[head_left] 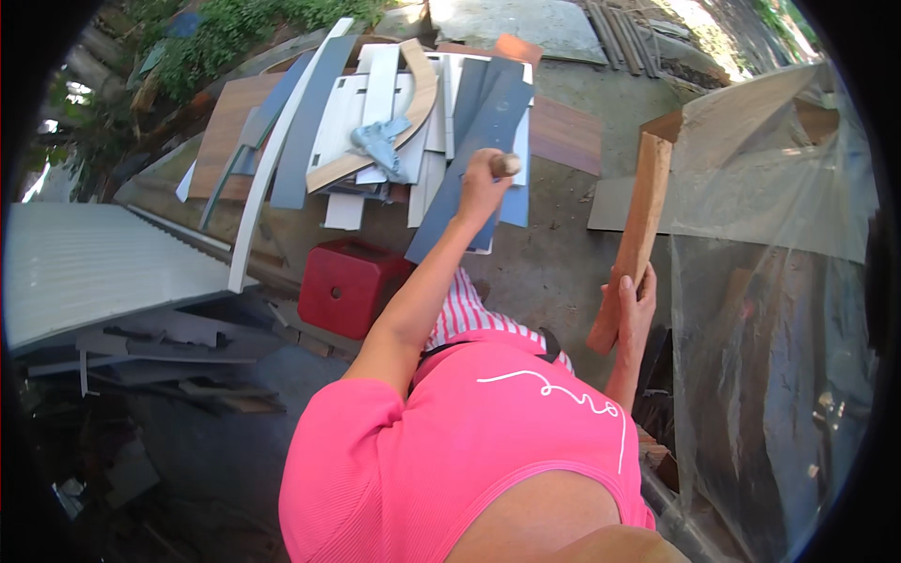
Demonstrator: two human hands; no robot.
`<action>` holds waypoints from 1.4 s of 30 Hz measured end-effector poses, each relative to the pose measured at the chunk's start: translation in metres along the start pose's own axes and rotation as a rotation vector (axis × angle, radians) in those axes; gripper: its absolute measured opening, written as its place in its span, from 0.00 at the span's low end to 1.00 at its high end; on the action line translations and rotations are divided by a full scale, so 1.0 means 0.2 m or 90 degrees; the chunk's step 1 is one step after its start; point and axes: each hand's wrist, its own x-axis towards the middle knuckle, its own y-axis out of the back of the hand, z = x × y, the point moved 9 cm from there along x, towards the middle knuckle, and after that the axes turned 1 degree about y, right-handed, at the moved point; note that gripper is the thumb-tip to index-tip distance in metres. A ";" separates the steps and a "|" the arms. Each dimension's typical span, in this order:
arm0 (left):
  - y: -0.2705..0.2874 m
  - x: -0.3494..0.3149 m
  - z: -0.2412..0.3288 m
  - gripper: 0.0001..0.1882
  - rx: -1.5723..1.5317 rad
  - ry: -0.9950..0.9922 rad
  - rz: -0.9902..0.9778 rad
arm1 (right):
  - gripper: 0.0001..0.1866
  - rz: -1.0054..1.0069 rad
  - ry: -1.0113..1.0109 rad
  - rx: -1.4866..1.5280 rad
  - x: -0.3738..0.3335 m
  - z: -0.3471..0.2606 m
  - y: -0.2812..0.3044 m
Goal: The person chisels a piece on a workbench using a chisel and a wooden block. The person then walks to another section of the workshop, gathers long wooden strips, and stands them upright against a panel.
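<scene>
My left hand [481, 192] is closed around a short, round-ended wooden piece [507, 165]; its other end is hidden in my fist. Beneath that hand lies a dark blue-grey board [493, 122], part of a pile of panels. At the right, my right hand [638, 298] grips the lower part of a long, reddish-brown wooden plank [644, 202]. The plank stands nearly upright and leans slightly. Farther forward on the pile are a crumpled light-blue glove or cloth [380, 145] and a curved, pale wooden strip [422, 89].
A red plastic stool [345, 289] stands left of my legs. Clear plastic sheeting [765, 310] hangs over boards at the right. White corrugated roofing [103, 267] and scrap panels [178, 347] fill the left. A long white strip [272, 178] slants along the pile's left side.
</scene>
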 end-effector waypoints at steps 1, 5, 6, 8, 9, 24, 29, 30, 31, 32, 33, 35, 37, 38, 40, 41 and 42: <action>0.14 -0.01 -0.10 0.14 0.060 0.025 0.059 | 0.30 0.005 0.006 -0.054 0.03 0.05 0.08; 0.53 -0.15 -0.18 0.09 -0.047 0.232 0.147 | 0.32 -0.031 -0.098 -0.085 -0.03 0.12 0.08; 0.64 -0.12 -0.22 0.09 -0.072 0.260 0.194 | 0.31 -0.014 -0.101 -0.077 -0.06 0.14 0.11; 0.61 -0.12 -0.31 0.10 -0.110 0.230 0.221 | 0.29 0.005 -0.158 -0.027 -0.12 0.22 0.14; 0.59 -0.13 -0.28 0.10 -0.117 0.239 0.203 | 0.31 0.008 -0.146 -0.049 -0.12 0.27 0.16; 0.45 -0.11 -0.12 0.12 -0.104 0.256 0.204 | 0.41 -0.198 -0.049 -0.218 0.22 0.00 -0.46; 0.36 -0.10 -0.21 0.13 -0.130 0.293 0.134 | 0.42 -0.226 -0.068 -0.264 0.27 -0.11 -0.53; 0.37 -0.09 -0.20 0.13 -0.103 0.277 0.135 | 0.42 -0.233 -0.078 -0.280 0.27 -0.12 -0.53; 0.37 -0.08 -0.19 0.14 -0.076 0.261 0.135 | 0.42 -0.234 -0.085 -0.284 0.27 -0.11 -0.52; 0.37 -0.07 -0.20 0.14 -0.078 0.266 0.133 | 0.42 -0.231 -0.087 -0.286 0.28 -0.11 -0.51; 0.36 -0.05 -0.20 0.14 -0.078 0.269 0.103 | 0.42 -0.230 -0.088 -0.287 0.30 -0.10 -0.51; 0.35 -0.05 -0.25 0.15 -0.076 0.278 0.076 | 0.41 -0.215 -0.091 -0.264 0.31 -0.04 -0.52; 0.35 -0.05 -0.29 0.16 -0.078 0.218 0.067 | 0.41 -0.207 -0.093 -0.238 0.33 -0.02 -0.52; 0.35 -0.04 -0.28 0.16 -0.076 0.222 0.059 | 0.41 -0.203 -0.105 -0.226 0.33 0.00 -0.53; 0.32 -0.05 -0.27 0.17 -0.201 0.263 0.037 | 0.41 -0.197 -0.125 -0.211 0.34 0.05 -0.54; 0.33 -0.05 -0.25 0.17 -0.196 0.268 0.035 | 0.40 -0.207 -0.123 -0.220 0.36 0.08 -0.56; 0.33 -0.04 -0.22 0.17 -0.175 0.271 0.012 | 0.40 -0.218 -0.118 -0.231 0.38 0.10 -0.56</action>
